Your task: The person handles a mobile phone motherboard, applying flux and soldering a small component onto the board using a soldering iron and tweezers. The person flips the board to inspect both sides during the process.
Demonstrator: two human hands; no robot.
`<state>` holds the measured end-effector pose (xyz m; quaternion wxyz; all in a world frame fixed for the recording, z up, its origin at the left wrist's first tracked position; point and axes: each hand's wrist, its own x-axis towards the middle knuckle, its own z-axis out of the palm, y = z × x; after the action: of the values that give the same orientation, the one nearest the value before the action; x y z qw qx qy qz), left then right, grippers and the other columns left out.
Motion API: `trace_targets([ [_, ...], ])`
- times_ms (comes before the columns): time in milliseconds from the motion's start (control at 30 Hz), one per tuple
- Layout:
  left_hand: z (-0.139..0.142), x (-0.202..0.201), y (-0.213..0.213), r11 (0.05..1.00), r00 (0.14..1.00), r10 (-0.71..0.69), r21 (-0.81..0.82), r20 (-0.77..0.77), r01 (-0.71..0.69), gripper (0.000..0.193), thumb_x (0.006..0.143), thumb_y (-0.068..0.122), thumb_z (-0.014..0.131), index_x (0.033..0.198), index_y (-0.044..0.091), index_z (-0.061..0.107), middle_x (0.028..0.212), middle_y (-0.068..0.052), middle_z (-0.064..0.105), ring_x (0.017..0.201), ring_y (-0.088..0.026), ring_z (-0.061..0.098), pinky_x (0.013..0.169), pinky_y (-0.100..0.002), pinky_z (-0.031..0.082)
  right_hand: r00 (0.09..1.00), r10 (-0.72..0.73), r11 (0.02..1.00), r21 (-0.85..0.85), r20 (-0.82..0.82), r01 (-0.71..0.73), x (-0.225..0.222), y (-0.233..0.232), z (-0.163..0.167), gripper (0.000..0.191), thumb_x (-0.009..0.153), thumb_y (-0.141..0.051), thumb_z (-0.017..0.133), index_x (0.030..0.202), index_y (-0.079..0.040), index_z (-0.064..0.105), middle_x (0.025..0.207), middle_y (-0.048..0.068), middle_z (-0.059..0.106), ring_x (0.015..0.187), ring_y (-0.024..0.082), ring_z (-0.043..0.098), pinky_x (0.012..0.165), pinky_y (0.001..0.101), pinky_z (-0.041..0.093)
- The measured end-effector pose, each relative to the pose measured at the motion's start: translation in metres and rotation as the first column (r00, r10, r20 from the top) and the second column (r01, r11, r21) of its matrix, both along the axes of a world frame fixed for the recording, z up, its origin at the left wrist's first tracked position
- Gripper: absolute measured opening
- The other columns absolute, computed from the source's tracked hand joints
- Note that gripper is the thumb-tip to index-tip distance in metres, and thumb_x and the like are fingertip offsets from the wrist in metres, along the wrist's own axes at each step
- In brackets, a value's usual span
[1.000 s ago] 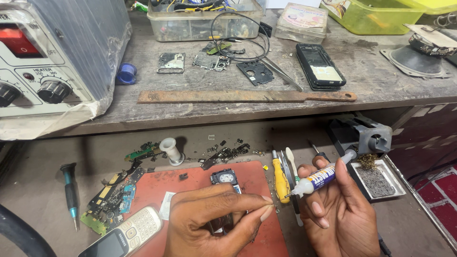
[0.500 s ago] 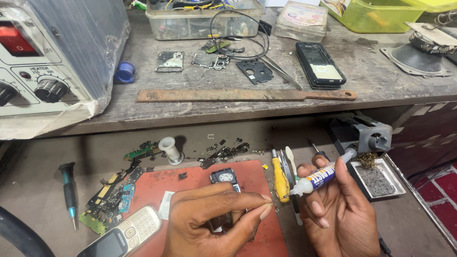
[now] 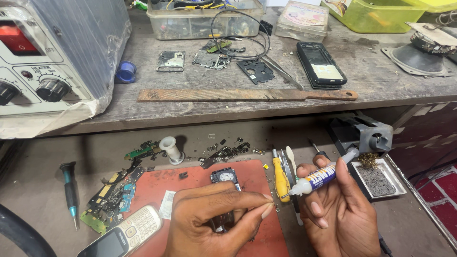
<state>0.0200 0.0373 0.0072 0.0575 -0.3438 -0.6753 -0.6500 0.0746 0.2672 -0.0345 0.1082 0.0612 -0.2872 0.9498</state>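
Right hand (image 3: 340,214) with fingers wrapped around a small white-and-blue glue tube (image 3: 318,177), nozzle aimed leftward at the pinched-shut fingertips of the left hand (image 3: 214,221) (anything pinched too small to tell), poised over a red rubber work mat (image 3: 200,183) on the lower tabletop (image 3: 57,223), beside a yellow-handled screwdriver (image 3: 281,177).

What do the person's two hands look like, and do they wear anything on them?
Both the left hand and the right hand are bare: no gloves, rings or watch can be seen. No sleeve shows on either wrist within the picture. The fingernails are short and unpainted. The forearms are cut off by the lower edge.
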Motion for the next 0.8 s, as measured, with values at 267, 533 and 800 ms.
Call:
trace_targets([
  [267, 0.003, 0.003, -0.002, 0.998, 1.000, -0.016, 0.059, -0.016, 0.017, 0.019, 0.077, -0.001, 0.085, 0.094, 0.007, 0.083, 0.060, 0.001, 0.066, 0.052, -0.001, 0.062, 0.042, -0.019, 0.040, 1.000, -0.016, 1.000, 0.003, -0.003, 0.016, -0.001, 0.000, -0.001, 0.039, 0.119, -0.035, 0.035, 0.124, 0.000, 0.050, 0.116, 0.028, 0.062, 0.072, 0.021, 0.061, 0.052, 0.0236, 0.050],
  [533, 0.002, -0.002, -0.006, 0.998, 0.998, 0.054, 0.036, -0.033, -0.053, 0.015, 0.078, 0.002, 0.083, 0.092, 0.008, 0.083, 0.061, 0.003, 0.065, 0.054, 0.000, 0.060, 0.046, -0.018, 0.041, 0.933, -0.349, 0.877, 0.320, -0.085, 0.357, 0.002, -0.008, 0.016, 0.031, 0.117, -0.031, 0.035, 0.118, -0.003, 0.049, 0.114, 0.027, 0.063, 0.073, 0.020, 0.065, 0.053, 0.0273, 0.053],
  [800, 0.000, -0.007, -0.001, 0.958, 0.955, 0.282, 0.023, 0.088, -0.285, 0.012, 0.075, 0.002, 0.084, 0.087, 0.005, 0.085, 0.058, 0.002, 0.060, 0.053, -0.002, 0.051, 0.047, -0.022, 0.037, 0.826, -0.558, 0.524, 0.737, -0.083, 0.428, 0.001, -0.012, 0.021, 0.025, 0.099, -0.005, 0.069, 0.123, 0.002, 0.067, 0.078, 0.008, 0.057, 0.060, 0.012, 0.055, 0.045, 0.0251, 0.045],
])
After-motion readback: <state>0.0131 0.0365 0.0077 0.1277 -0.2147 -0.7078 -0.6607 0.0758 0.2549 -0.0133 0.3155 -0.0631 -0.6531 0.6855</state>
